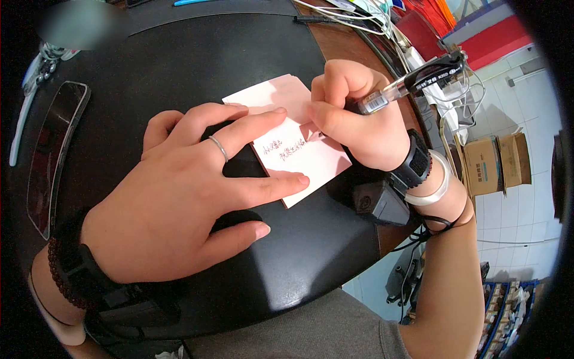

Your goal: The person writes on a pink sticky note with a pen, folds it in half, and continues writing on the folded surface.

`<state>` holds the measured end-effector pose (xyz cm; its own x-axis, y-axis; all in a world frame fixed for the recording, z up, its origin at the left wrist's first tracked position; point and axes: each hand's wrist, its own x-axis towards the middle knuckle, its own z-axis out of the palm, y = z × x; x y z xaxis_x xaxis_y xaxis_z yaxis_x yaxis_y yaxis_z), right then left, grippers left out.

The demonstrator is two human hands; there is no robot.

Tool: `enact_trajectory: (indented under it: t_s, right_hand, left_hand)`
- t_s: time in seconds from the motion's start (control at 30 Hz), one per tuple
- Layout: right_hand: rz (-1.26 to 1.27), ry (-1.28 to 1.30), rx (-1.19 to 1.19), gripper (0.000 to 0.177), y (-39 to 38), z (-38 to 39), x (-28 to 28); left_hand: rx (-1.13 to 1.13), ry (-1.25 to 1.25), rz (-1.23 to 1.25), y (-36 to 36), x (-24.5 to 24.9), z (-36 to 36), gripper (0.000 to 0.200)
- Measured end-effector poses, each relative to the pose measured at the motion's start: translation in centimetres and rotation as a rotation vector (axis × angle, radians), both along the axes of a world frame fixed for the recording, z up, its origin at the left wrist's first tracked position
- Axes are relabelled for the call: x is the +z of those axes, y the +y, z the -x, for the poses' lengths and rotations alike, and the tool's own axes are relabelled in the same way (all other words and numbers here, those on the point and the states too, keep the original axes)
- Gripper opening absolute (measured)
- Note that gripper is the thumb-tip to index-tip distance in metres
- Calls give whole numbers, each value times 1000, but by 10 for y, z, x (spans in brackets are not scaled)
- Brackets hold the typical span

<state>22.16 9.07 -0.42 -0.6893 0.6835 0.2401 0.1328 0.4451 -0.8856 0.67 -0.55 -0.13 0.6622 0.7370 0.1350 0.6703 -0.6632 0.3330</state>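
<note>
Left hand (pixel 179 197) lies palm down on the dark table (pixel 197 54), fingers spread and nearly straight, gripping nothing. The index and middle fingertips press on the pink paper (pixel 299 158); the two outer fingers rest on bare tabletop. A thin ring (pixel 219 148) sits on one finger and dark beads (pixel 57 272) circle the wrist.

Right hand (pixel 353 116) is curled into a tight writing grip around a pen (pixel 412 81) — barrel clear, cap end black, slanting up and away to the right. The heel of this hand rests on the paper's right edge. A black watch (pixel 415 163) and a pale bangle (pixel 439 182) are on that wrist, with the forearm bent in from the lower right.

The paper lies mid-table between the two hands, with a few handwritten lines on it.

Hard to make out: the pen tip is hidden behind the curled fingers, the writing is too small to read, and the paper's left part sits under the left fingers. A phone (pixel 57 155) lies at the table's left edge — its screen dark.
</note>
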Motion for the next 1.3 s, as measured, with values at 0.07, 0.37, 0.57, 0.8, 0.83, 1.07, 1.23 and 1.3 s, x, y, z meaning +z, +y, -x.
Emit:
enact_trajectory:
  t_s: [0.07,0.37,0.57,0.8,0.83,1.07,1.23,1.3]
  right_hand:
    - [9,-3,-20,30,0,0,-1]
    - [4,13,-6,31,2,-1,-2]
    - [-41,8,-17,31,2,-1,-3]
    - [13,27,-28,28,2,-2,-5]
    - [36,67,-30,26,3,-2,-6]
    - [282,110,74,18,-16,4,12]
    - [154,3,97,20,-12,5,0]
    - [18,54,148,23,-10,5,-4]
  left_hand:
    - [1,3,-7,-1,-1,0,48]
    - [7,9,-8,0,-2,-1,48]
    - [2,3,-13,0,-2,1,48]
    - [-4,2,-27,0,-2,1,46]
    - [-4,2,-29,0,-2,0,46]
    - [40,-35,-25,-2,-2,1,46]
    - [29,-52,-12,-1,-2,2,48]
    - [10,-25,19,0,-1,2,49]
